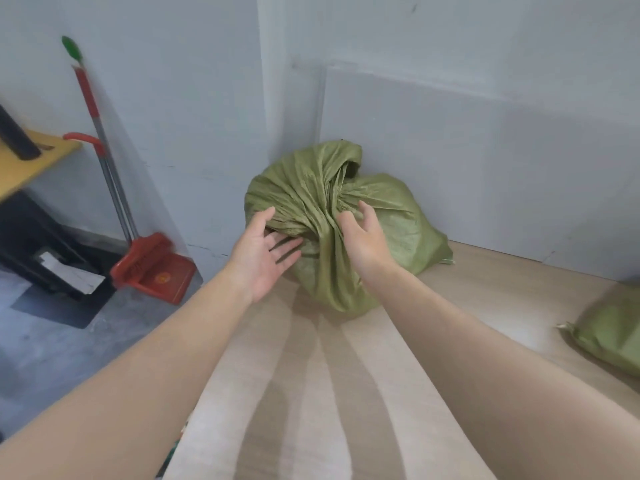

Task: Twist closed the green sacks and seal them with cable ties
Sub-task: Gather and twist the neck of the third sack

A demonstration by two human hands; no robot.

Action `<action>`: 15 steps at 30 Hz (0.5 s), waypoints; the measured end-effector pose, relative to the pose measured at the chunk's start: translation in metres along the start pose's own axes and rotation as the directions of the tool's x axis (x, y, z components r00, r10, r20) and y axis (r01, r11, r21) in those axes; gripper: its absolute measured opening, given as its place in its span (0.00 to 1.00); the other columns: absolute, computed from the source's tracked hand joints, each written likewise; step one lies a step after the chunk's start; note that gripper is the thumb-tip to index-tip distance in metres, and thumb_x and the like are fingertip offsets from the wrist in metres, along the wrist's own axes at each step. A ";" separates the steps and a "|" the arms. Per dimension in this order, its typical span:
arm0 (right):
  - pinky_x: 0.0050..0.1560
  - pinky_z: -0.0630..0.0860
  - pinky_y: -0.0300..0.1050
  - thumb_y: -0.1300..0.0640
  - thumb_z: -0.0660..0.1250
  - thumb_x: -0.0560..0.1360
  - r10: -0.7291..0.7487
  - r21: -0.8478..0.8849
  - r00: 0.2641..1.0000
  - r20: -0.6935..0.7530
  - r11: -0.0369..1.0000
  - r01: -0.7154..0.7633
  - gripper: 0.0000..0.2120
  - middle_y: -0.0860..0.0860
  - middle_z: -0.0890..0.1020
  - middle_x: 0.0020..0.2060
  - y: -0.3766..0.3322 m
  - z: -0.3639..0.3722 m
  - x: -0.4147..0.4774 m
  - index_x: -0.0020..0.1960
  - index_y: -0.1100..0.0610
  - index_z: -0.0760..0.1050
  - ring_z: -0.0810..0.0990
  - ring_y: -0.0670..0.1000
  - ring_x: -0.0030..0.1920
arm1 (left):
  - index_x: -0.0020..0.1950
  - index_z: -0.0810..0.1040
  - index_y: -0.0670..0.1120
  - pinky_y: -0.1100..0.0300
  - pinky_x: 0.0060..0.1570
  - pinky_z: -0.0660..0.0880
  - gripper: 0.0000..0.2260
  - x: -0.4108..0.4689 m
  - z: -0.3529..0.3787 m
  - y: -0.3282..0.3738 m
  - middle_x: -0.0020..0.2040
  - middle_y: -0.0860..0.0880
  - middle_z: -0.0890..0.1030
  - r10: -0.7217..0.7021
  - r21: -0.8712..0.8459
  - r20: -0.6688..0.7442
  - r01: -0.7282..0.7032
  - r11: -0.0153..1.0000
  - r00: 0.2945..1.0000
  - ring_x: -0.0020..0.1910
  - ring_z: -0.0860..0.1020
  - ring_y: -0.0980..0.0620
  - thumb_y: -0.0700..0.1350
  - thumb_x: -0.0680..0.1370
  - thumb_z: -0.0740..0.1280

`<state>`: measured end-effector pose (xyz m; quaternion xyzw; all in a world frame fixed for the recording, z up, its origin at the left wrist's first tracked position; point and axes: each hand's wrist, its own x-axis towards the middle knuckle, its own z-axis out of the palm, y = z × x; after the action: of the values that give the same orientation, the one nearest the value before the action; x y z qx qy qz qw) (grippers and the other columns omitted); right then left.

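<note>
**Sack twisted, no tie yet**

The green sack (304,192) sat on the desk (467,306) against the far wall, its neck twisted but with no cable tie visible. The left hand (266,251) lay open, fingers touching it. The right hand (367,237) cupped the neck, grip unclear. A second sack (616,337) lay at right. The dustpan (162,275) emblem was unreadable.

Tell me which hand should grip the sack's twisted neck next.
Right, likely. The right hand sits beside the twisted neck of the green sack, fingertips touching the gathered folds. The left hand lies open, lower, against the sack's bulging side, farther from the neck.
</note>
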<state>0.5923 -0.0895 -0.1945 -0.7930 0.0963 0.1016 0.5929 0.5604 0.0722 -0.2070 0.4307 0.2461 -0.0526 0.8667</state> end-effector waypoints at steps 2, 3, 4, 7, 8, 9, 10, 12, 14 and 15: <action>0.79 0.54 0.63 0.37 0.58 0.74 -0.011 -0.073 0.998 0.054 0.997 0.015 0.34 0.41 0.76 0.63 0.004 0.000 0.000 0.79 0.40 0.59 0.71 0.52 0.73 | 0.69 0.75 0.48 0.47 0.63 0.78 0.20 0.000 0.003 0.000 0.60 0.43 0.84 0.007 -0.015 0.023 -0.007 1.000 1.000 0.58 0.84 0.44 0.54 0.80 0.69; 0.79 0.53 0.64 0.36 0.58 0.75 -0.012 -0.108 0.997 0.070 0.994 0.020 0.33 0.41 0.77 0.62 0.006 0.000 -0.001 0.79 0.41 0.61 0.72 0.51 0.71 | 0.67 0.76 0.48 0.47 0.64 0.78 0.19 -0.001 0.005 0.000 0.60 0.43 0.84 0.017 0.004 0.035 -0.017 1.000 0.999 0.58 0.84 0.44 0.53 0.79 0.70; 0.79 0.52 0.64 0.34 0.58 0.75 -0.005 -0.137 0.997 0.072 0.991 0.015 0.33 0.42 0.77 0.63 0.009 0.001 -0.002 0.78 0.43 0.63 0.72 0.51 0.71 | 0.65 0.78 0.48 0.47 0.64 0.78 0.16 -0.003 0.006 -0.001 0.59 0.43 0.85 0.032 0.044 0.045 -0.034 0.998 0.998 0.56 0.84 0.45 0.52 0.79 0.71; 0.77 0.54 0.62 0.24 0.56 0.70 0.025 -0.165 0.999 0.041 0.986 -0.018 0.35 0.44 0.78 0.63 0.013 0.000 -0.008 0.67 0.45 0.73 0.74 0.53 0.70 | 0.57 0.81 0.49 0.46 0.65 0.77 0.07 -0.013 0.013 0.001 0.52 0.45 0.87 0.095 0.222 0.086 -0.112 0.969 0.992 0.48 0.85 0.47 0.48 0.80 0.71; 0.73 0.57 0.57 0.21 0.57 0.67 0.034 -0.149 0.999 0.030 0.988 -0.029 0.32 0.43 0.78 0.54 0.013 -0.002 -0.010 0.57 0.44 0.74 0.77 0.53 0.63 | 0.55 0.82 0.48 0.44 0.66 0.77 0.05 -0.017 0.015 0.003 0.51 0.46 0.87 0.115 0.274 0.102 -0.139 0.952 0.988 0.48 0.85 0.47 0.47 0.81 0.70; 0.66 0.59 0.54 0.19 0.58 0.66 0.024 -0.120 1.000 0.020 0.992 -0.021 0.28 0.42 0.75 0.48 0.012 -0.004 -0.013 0.49 0.42 0.71 0.76 0.52 0.55 | 0.55 0.83 0.48 0.43 0.66 0.76 0.05 -0.022 0.018 0.005 0.51 0.46 0.87 0.138 0.313 0.116 -0.168 0.935 0.984 0.49 0.85 0.46 0.46 0.81 0.69; 0.60 0.59 0.53 0.20 0.60 0.66 0.009 -0.087 1.000 0.003 0.996 -0.009 0.26 0.40 0.72 0.43 0.011 -0.006 -0.016 0.44 0.41 0.67 0.73 0.51 0.50 | 0.55 0.83 0.48 0.43 0.67 0.76 0.05 -0.027 0.021 0.007 0.52 0.46 0.87 0.170 0.339 0.128 -0.204 0.918 0.977 0.51 0.85 0.46 0.45 0.82 0.68; 0.53 0.56 0.53 0.26 0.65 0.69 -0.060 0.003 0.997 -0.052 0.998 0.061 0.23 0.39 0.72 0.36 0.002 -0.014 -0.028 0.40 0.46 0.74 0.72 0.50 0.46 | 0.57 0.83 0.46 0.47 0.65 0.77 0.07 -0.039 0.030 0.014 0.55 0.46 0.87 0.271 0.356 0.155 -0.309 0.882 0.950 0.57 0.84 0.48 0.43 0.83 0.67; 0.63 0.76 0.67 0.36 0.69 0.72 -0.133 0.104 0.985 -0.112 0.984 0.145 0.23 0.49 0.80 0.36 -0.011 -0.025 -0.043 0.47 0.58 0.77 0.78 0.56 0.43 | 0.60 0.82 0.47 0.55 0.63 0.77 0.08 -0.052 0.040 0.023 0.58 0.48 0.86 0.376 0.339 0.191 -0.420 0.842 0.907 0.60 0.83 0.51 0.43 0.84 0.65; 0.56 0.80 0.62 0.41 0.70 0.73 -0.163 0.156 0.979 -0.121 0.971 0.181 0.20 0.57 0.80 0.39 -0.019 -0.031 -0.051 0.46 0.60 0.76 0.78 0.61 0.42 | 0.61 0.82 0.48 0.58 0.62 0.76 0.09 -0.060 0.045 0.029 0.60 0.50 0.85 0.410 0.330 0.215 -0.461 0.824 0.887 0.62 0.82 0.53 0.43 0.84 0.64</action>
<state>0.5502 -0.1125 -0.1543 -0.7504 0.0672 -0.0016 0.6576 0.5343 0.0479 -0.1351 0.6270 0.0677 0.0722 0.7727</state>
